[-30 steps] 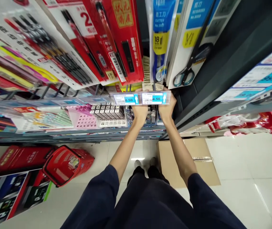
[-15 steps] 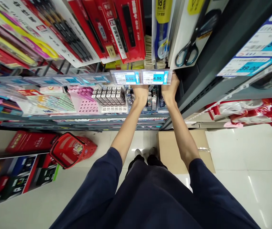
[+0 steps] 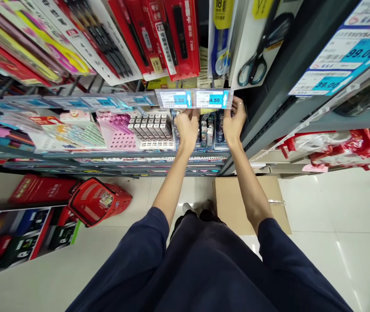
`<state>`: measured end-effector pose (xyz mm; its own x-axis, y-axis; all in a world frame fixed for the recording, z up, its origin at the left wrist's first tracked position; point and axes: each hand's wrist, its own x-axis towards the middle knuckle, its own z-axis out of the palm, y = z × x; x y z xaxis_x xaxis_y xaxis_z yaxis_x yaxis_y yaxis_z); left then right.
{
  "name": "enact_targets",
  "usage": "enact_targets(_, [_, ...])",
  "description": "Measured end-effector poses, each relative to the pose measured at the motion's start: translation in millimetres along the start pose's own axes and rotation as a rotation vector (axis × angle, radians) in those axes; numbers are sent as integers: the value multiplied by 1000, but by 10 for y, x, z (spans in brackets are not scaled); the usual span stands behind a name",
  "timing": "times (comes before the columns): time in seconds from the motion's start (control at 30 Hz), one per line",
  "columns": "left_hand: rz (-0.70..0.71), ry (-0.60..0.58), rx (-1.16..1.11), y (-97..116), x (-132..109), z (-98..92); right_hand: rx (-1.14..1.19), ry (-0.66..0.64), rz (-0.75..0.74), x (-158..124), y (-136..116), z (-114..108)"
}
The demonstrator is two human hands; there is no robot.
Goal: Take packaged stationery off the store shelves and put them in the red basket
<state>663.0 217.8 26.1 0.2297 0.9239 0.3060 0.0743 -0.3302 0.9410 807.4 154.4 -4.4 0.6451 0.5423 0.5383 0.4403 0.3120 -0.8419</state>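
Note:
My left hand is over a shelf bin, its fingers curled and closed. The price label strip partly covers the fingertips, so anything in them is hidden. To the right, my right hand is beside the dark shelf upright with fingers loosely bent, thumb apart, and nothing visible in its grasp. Small upright packages stand in the bin between my hands. Left of my left hand are rows of small boxed items in a white tray.
Carded scissors, a blue-and-yellow cutter and red pencil packs hang above the label strip. A pink perforated basket sits left. On the floor are a cardboard box and a red shopping basket.
Both hands have drawn back slightly from under the label strip, so more of their fingers shows. The view has shifted a little.

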Motion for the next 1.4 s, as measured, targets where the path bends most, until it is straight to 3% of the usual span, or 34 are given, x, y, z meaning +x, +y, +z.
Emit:
enact_targets(0.1, [-123,35,-199,13,-515,-151,73,94,46,-319,-267,-87])
enact_targets(0.17, [-227,-17,-305,-23,-878,-281,125,149,107,-543,-460,-124])
enact_targets(0.27, [-384,-51,-374,-63,-1214,-410,221,164,193,-706,-688,-121])
enact_targets(0.33, [-397,-70,-442,3,-1206,-379,278,156,212,-654,-781,-86])
enact_targets(0.47, [-280,-123,-640,370,-818,-98,297,173,231,-397,-854,-12])
enact_targets(0.6, [-245,-50,-742,645,-524,99,283,144,255,-305,-852,-2])
enact_targets(0.87, [-310,-16,-720,607,-431,153,263,138,252,-285,-832,-40])
enact_targets(1.0, [-310,-141,-677,457,-714,-55,277,114,301,-537,-797,-142])
enact_targets(1.07, [-328,-246,-566,169,-1095,-380,221,98,350,-963,-741,-250])
enact_targets(1.17, [-544,-347,-202,-515,-1893,-1224,-15,20,533,-1990,-670,-380])
enact_targets(1.2, [-661,-363,-15,-761,-2183,-1595,-133,-73,639,-2390,-668,-384])
enact_targets(1.23, [-789,-359,162,-989,-2470,-2001,-232,-248,740,-2793,-684,-354])
enact_targets(1.3, [-938,-312,293,-1349,-3013,-2901,-290,-400,805,-3547,-763,-171])
enact_targets(1.4, [-1137,-245,429,-1616,-3728,-4338,-336,-609,821,-4417,-946,421])
